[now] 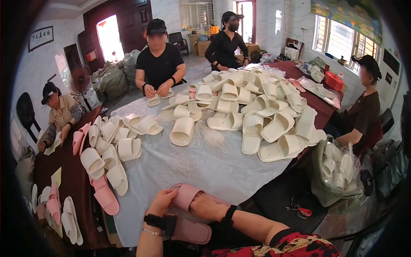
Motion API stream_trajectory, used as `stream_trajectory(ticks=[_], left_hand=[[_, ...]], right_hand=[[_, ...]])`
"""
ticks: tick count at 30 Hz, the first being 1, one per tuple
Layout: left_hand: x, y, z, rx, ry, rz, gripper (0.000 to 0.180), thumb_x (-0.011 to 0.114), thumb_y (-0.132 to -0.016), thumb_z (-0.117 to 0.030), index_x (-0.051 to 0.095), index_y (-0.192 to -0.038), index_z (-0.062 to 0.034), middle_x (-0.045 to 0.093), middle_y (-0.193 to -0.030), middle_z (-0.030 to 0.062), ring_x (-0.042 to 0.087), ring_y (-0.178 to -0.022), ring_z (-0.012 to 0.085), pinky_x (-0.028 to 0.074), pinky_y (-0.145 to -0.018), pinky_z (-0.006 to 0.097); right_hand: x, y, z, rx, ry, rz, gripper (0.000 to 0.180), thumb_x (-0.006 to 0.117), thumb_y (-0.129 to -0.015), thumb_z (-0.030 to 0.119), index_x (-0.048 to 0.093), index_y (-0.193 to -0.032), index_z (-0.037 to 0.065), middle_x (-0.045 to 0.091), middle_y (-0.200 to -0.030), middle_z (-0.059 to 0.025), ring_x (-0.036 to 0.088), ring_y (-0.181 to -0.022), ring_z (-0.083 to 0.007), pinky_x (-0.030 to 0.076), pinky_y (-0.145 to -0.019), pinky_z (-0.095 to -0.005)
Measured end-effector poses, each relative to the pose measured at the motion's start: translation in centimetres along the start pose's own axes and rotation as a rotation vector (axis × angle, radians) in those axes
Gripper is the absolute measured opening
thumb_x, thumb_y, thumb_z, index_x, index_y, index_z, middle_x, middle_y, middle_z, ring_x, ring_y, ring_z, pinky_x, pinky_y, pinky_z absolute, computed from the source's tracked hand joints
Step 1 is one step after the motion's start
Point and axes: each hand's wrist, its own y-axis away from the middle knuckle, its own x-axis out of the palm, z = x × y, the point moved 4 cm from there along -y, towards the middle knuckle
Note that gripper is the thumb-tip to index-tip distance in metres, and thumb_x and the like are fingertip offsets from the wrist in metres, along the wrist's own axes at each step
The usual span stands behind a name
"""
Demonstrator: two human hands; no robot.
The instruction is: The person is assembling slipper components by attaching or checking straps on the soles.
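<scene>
Near the table's front edge, a pink slipper (187, 195) is between my two hands. My left hand (164, 201) is closed on its left end, with the thumb and fingers at the rim. My right hand (206, 206) reaches into the strap opening from the right and grips the slipper there; its fingertips are hidden under the strap. A second pink slipper (191, 231) lies just below, close to my left wrist, partly covered by the wrist band. On the left side of the table, another pair of pink slippers (105, 199) rests beside cream ones.
A big heap of cream slippers (267, 112) covers the far right of the plastic-covered table (171, 175). More cream slippers (112, 167) line its left edge. A sack of slippers (338, 169) stands at the right, near keys (299, 209) on a dark surface. Several people sit around the table.
</scene>
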Motion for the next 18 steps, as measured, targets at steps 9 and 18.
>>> stream_trajectory(ticks=[9, 18], left_hand=[[0.6, -0.4, 0.4, -0.018, 0.117, 0.018, 0.027, 0.062, -0.089, -0.029, 0.067, -0.100, -0.0050, 0.060, -0.078, -0.0028, 0.048, -0.062, 0.0061, 0.036, -0.052, 0.021], [1.5, 0.8, -0.5, 0.069, 0.136, -0.050, 0.034, 0.057, -0.092, -0.025, 0.064, -0.111, 0.0021, 0.065, -0.099, 0.0053, 0.059, -0.086, 0.0129, 0.047, -0.073, 0.026]], right_hand=[[-0.5, -0.1, 0.0, -0.002, -0.103, -0.042, 0.026, 0.061, -0.072, 0.017, 0.064, -0.090, -0.001, 0.062, -0.098, -0.0230, 0.059, -0.093, -0.0382, 0.045, -0.085, -0.0450], [-2.7, -1.7, 1.3, -0.050, -0.118, -0.111, 0.030, 0.060, -0.073, 0.016, 0.062, -0.099, 0.002, 0.063, -0.097, -0.0203, 0.059, -0.093, -0.0371, 0.046, -0.084, -0.0446]])
